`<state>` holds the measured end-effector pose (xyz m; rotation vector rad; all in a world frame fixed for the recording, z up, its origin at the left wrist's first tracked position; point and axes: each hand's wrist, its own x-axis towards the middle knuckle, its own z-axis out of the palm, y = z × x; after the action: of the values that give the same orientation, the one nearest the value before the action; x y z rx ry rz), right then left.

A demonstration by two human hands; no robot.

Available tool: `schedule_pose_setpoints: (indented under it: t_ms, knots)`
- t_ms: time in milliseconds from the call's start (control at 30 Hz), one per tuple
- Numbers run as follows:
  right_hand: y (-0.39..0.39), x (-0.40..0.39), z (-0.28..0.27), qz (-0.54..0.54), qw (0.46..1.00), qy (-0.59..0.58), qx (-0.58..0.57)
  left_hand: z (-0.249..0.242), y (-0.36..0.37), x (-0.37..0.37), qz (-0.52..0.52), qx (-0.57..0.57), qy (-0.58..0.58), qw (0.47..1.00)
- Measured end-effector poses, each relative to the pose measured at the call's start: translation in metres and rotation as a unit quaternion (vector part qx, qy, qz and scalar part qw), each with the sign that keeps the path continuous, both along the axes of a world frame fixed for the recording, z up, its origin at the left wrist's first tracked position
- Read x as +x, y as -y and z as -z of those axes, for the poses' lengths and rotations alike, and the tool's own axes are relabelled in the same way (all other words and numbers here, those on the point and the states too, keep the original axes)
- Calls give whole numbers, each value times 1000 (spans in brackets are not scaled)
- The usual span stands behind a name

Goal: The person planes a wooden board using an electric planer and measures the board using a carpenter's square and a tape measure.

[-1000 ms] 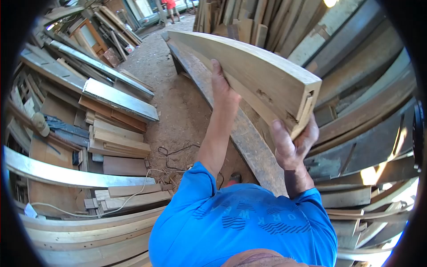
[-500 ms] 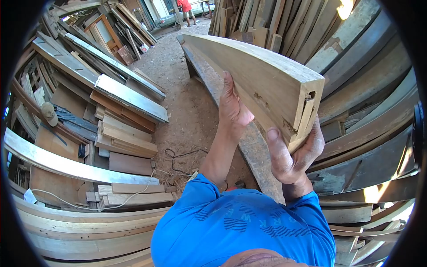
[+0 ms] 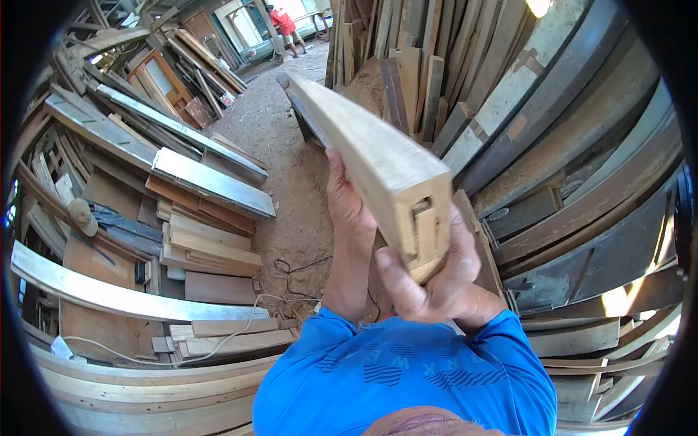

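Observation:
A long, thick wooden beam (image 3: 374, 138) is held up in front of me, its near end face toward me and its far end pointing away. That end face shows a dark slot and cracks. My right hand (image 3: 440, 280) cups the near end from below, thumb on the left side and fingers on the right. Farther along, my left hand (image 3: 347, 200) grips the left side, thumb up; its other fingers are hidden by the beam. Beneath the beam, a long plank-like bench (image 3: 309, 127) shows in part.
Stacked boards (image 3: 211, 240) line the left, with a pale curved plank (image 3: 123, 287) nearer. Upright planks (image 3: 414, 80) and long curved timbers (image 3: 574, 160) fill the right. A dark cord (image 3: 291, 269) lies on the dirt floor (image 3: 283, 189). A person in red (image 3: 283, 22) stands far back.
The beam has shifted left and rolled, so its upper face shows more and its left side less. Both my hands have moved left with it, still gripping.

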<state>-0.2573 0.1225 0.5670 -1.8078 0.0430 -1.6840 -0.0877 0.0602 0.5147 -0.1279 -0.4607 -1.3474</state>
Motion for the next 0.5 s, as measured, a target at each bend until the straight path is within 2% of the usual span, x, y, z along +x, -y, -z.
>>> schedule_pose_setpoints:
  t_ms: [500]
  knots:
    - [-5,19,-1,-11,998,43,-40,14,-23,26,48,-82,95,991]
